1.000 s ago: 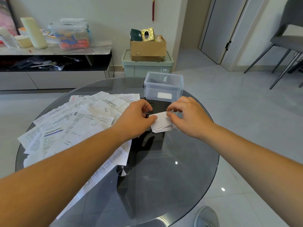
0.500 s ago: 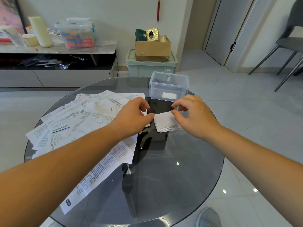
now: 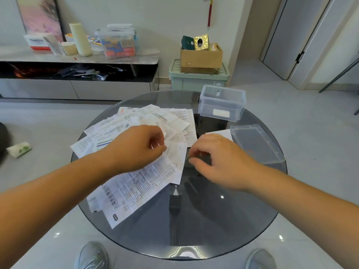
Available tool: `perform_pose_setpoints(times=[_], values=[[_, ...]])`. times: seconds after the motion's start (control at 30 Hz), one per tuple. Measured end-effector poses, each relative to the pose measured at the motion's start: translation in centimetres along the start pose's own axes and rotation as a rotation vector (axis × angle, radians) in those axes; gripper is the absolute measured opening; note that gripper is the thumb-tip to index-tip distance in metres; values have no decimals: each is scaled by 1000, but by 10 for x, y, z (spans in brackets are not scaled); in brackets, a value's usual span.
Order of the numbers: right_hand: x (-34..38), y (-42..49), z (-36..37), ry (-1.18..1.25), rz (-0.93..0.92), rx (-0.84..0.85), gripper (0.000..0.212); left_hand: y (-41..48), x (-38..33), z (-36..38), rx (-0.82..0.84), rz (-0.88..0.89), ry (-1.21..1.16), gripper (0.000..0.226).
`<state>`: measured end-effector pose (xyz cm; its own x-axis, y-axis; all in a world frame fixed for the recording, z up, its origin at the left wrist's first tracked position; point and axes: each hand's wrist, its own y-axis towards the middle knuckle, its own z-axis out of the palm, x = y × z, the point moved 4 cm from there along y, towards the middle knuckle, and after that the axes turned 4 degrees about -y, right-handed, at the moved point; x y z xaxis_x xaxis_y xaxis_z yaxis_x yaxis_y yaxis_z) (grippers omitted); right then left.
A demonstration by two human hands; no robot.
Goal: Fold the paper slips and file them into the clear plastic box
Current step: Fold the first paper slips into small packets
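Left hand (image 3: 139,146) works at the loose paper slips (image 3: 136,121) while the right hand (image 3: 223,162) hovers empty over the round glass bench (image 3: 213,220).

Nearest, a long printed slip (image 3: 136,193) lies flat, creased and dense with black text, its long axis running near-left to far-right. Above it the left hand pinches the edge of one of the paper slips. The right hand's fingers are loosely curled and hold nothing. Half a second ago both hands were at the folded stack (image 3: 221,133); it now lies alone just behind the right hand, beside the clear lid (image 3: 256,144). Farthest stands the clear plastic box (image 3: 206,105), with one folded slip (image 3: 221,113) inside.
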<state>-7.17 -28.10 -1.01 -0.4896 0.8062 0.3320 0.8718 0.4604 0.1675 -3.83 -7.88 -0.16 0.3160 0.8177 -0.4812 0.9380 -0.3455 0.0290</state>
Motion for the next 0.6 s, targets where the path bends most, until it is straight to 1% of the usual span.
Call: perform_pose_setpoints(times=[0.03, 0.07, 0.17, 0.23, 0.3, 0.37, 0.43, 0.5, 0.6], values=[[7, -1, 5, 8, -10, 43, 14, -9, 6, -3, 9, 11, 51, 7], [12, -3, 10, 13, -13, 73, 15, -17, 12, -4, 22, 9, 97, 11], [22, -4, 20, 22, -7, 116, 15, -31, 27, -4, 46, -34, 198, 32], [26, -5, 27, 37, 4, 152, 18, -37, 31, -1, 66, -39, 215, 44], [29, -4, 34, 55, 24, 181, 26, -41, 31, 6, 116, -27, 239, 59], [31, -3, 38, 80, 65, 186, 32, -46, 29, 13, 173, -7, 267, 73], [32, -2, 38, 105, 113, 185, 34, -49, 25, 19, 198, 7, 258, 83], [32, 0, 39, 146, 190, 190, 36, -52, 20, 25, 212, 17, 222, 88], [28, 4, 42, 206, 313, 174, 37, -56, 15, 31, 221, 44, 212, 89]])
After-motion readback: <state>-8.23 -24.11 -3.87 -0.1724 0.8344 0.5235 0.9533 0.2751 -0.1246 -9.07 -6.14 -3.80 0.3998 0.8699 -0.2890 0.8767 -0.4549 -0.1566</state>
